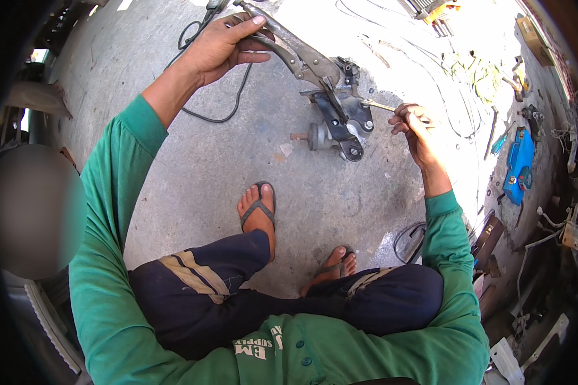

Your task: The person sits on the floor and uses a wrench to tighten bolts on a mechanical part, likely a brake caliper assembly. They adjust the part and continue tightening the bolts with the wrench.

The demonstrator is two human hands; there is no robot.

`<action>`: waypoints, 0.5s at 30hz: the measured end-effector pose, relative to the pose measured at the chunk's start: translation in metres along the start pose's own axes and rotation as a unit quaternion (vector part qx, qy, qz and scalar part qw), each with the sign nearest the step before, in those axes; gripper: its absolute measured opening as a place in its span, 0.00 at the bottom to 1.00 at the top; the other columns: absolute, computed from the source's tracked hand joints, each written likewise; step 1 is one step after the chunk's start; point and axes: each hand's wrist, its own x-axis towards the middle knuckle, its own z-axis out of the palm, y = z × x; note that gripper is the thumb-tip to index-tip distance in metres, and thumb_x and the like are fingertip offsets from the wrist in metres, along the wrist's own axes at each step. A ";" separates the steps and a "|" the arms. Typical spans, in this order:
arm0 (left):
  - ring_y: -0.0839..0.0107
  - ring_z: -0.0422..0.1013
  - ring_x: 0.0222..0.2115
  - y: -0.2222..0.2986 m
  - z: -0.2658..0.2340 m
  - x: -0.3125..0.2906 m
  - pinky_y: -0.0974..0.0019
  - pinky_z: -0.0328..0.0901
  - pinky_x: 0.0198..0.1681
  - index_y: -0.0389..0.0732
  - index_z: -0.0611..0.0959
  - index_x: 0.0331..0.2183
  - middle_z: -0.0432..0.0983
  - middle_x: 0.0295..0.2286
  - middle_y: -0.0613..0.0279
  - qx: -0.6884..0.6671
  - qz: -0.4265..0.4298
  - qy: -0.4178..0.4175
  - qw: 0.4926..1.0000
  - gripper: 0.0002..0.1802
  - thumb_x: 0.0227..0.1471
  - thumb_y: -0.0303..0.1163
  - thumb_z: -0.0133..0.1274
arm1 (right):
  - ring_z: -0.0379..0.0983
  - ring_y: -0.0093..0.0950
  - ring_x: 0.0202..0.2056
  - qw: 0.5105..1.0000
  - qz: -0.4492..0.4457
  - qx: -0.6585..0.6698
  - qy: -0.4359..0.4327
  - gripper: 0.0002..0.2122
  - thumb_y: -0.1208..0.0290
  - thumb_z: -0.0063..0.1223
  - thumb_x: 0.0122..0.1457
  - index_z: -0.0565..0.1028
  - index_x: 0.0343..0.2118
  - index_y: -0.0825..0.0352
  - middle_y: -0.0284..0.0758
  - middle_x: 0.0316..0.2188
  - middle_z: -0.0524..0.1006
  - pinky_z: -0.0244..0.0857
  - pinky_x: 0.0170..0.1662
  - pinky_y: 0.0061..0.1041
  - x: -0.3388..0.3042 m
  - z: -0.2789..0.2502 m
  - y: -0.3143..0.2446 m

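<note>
My left hand point(221, 48) is closed round the handles of large worn locking pliers point(305, 58), thumb along the upper handle. The jaws reach down to a dark metal bracket assembly point(347, 131) on the concrete floor; exactly what they clamp is hard to make out. A grey cylindrical part with a copper-coloured stub point(300, 136) sticks out of the assembly's left side. From the right, my right hand point(419, 128) pinches the end of a slim wrench point(380, 105). The wrench's head meets the right side of the assembly, near a bolt.
A black cable point(237, 102) curls behind my left hand. Thin wires point(430, 58) trail over the sunlit floor. At the right lie a blue tool case point(519, 165), a cardboard box point(534, 40) and loose parts. My sandalled feet point(258, 208) stand close to the assembly.
</note>
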 end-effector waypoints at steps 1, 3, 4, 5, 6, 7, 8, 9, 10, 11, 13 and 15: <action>0.65 0.80 0.45 0.000 0.000 0.001 0.61 0.78 0.50 0.36 0.77 0.49 0.81 0.42 0.52 -0.005 0.002 -0.002 1.000 0.21 0.65 0.43 0.54 | 0.81 0.40 0.42 1.000 -0.005 0.002 -0.022 0.08 0.74 0.56 0.65 0.78 0.40 0.74 0.47 0.42 0.78 0.79 0.39 0.35 -0.005 -0.005 0.003; 0.64 0.80 0.45 -0.002 -0.001 0.001 0.61 0.78 0.50 0.35 0.77 0.49 0.81 0.42 0.51 -0.014 0.003 -0.006 1.000 0.21 0.65 0.44 0.54 | 0.81 0.40 0.41 1.000 -0.015 -0.004 -0.010 0.07 0.74 0.56 0.65 0.78 0.40 0.74 0.47 0.41 0.78 0.79 0.39 0.34 -0.015 0.004 0.004; 0.64 0.80 0.45 -0.003 -0.003 0.001 0.60 0.78 0.50 0.35 0.78 0.49 0.81 0.42 0.51 -0.016 0.004 -0.011 1.000 0.21 0.65 0.44 0.54 | 0.81 0.40 0.41 1.000 -0.020 -0.007 -0.005 0.07 0.74 0.55 0.65 0.78 0.40 0.74 0.47 0.41 0.78 0.79 0.39 0.34 -0.018 0.007 0.005; 0.64 0.80 0.45 -0.002 -0.004 0.002 0.60 0.78 0.50 0.35 0.78 0.48 0.80 0.42 0.51 -0.018 0.006 -0.018 1.000 0.21 0.65 0.44 0.53 | 0.81 0.39 0.40 1.000 -0.007 0.015 0.008 0.07 0.74 0.55 0.65 0.78 0.40 0.74 0.47 0.41 0.78 0.79 0.38 0.34 -0.018 0.004 0.007; 0.63 0.80 0.46 -0.003 -0.005 0.002 0.60 0.78 0.50 0.35 0.78 0.48 0.80 0.42 0.50 -0.020 0.008 -0.024 0.999 0.21 0.65 0.44 0.53 | 0.81 0.39 0.39 0.999 0.006 0.037 0.020 0.07 0.75 0.55 0.65 0.78 0.40 0.74 0.47 0.41 0.78 0.79 0.38 0.34 -0.017 0.000 0.009; 0.63 0.80 0.46 -0.004 -0.005 0.001 0.60 0.78 0.50 0.35 0.78 0.48 0.80 0.42 0.50 -0.015 0.007 -0.020 1.000 0.21 0.65 0.44 0.53 | 0.81 0.38 0.39 0.997 0.019 0.060 0.032 0.07 0.75 0.55 0.65 0.77 0.40 0.74 0.47 0.42 0.78 0.79 0.37 0.33 -0.015 -0.006 0.012; 0.63 0.80 0.46 -0.003 -0.004 0.001 0.60 0.78 0.50 0.35 0.78 0.48 0.80 0.42 0.50 -0.011 0.006 -0.017 1.000 0.21 0.65 0.44 0.53 | 0.80 0.38 0.38 0.996 0.037 0.076 0.040 0.07 0.74 0.54 0.66 0.77 0.41 0.73 0.46 0.41 0.78 0.79 0.38 0.32 -0.011 -0.014 0.012; 0.63 0.79 0.46 -0.002 -0.004 0.000 0.60 0.78 0.50 0.34 0.78 0.48 0.80 0.42 0.50 -0.005 0.005 -0.013 1.000 0.21 0.65 0.44 0.53 | 0.80 0.37 0.38 0.993 0.054 0.093 0.046 0.07 0.73 0.54 0.66 0.76 0.41 0.73 0.45 0.40 0.79 0.79 0.38 0.32 -0.004 -0.024 0.013; 0.63 0.80 0.46 -0.002 -0.004 -0.001 0.60 0.78 0.50 0.34 0.78 0.48 0.80 0.42 0.50 -0.009 0.003 -0.013 1.000 0.21 0.65 0.44 0.53 | 0.80 0.36 0.38 0.990 0.071 0.111 0.051 0.08 0.72 0.53 0.67 0.76 0.41 0.72 0.44 0.39 0.79 0.79 0.39 0.31 0.004 -0.033 0.014; 0.63 0.80 0.46 -0.003 -0.004 -0.001 0.60 0.78 0.50 0.34 0.78 0.48 0.80 0.42 0.50 -0.014 0.002 -0.015 1.000 0.21 0.65 0.43 0.53 | 0.80 0.32 0.35 0.987 0.064 0.146 0.014 0.07 0.73 0.51 0.68 0.75 0.43 0.72 0.43 0.38 0.80 0.79 0.37 0.28 0.017 -0.044 0.018; 0.63 0.80 0.46 0.000 -0.003 0.001 0.60 0.79 0.50 0.34 0.78 0.48 0.80 0.42 0.50 -0.019 0.007 -0.018 1.000 0.21 0.65 0.43 0.53 | 0.79 0.30 0.35 0.973 0.143 0.178 0.013 0.08 0.74 0.50 0.68 0.74 0.44 0.72 0.43 0.39 0.81 0.78 0.37 0.26 0.049 -0.080 0.020; 0.63 0.80 0.45 -0.003 -0.002 0.005 0.60 0.79 0.49 0.34 0.78 0.48 0.80 0.42 0.51 -0.024 0.016 -0.021 0.999 0.21 0.65 0.43 0.53 | 0.79 0.28 0.33 0.964 0.205 0.164 0.036 0.08 0.74 0.51 0.67 0.74 0.45 0.72 0.43 0.39 0.81 0.78 0.37 0.25 0.090 -0.090 0.026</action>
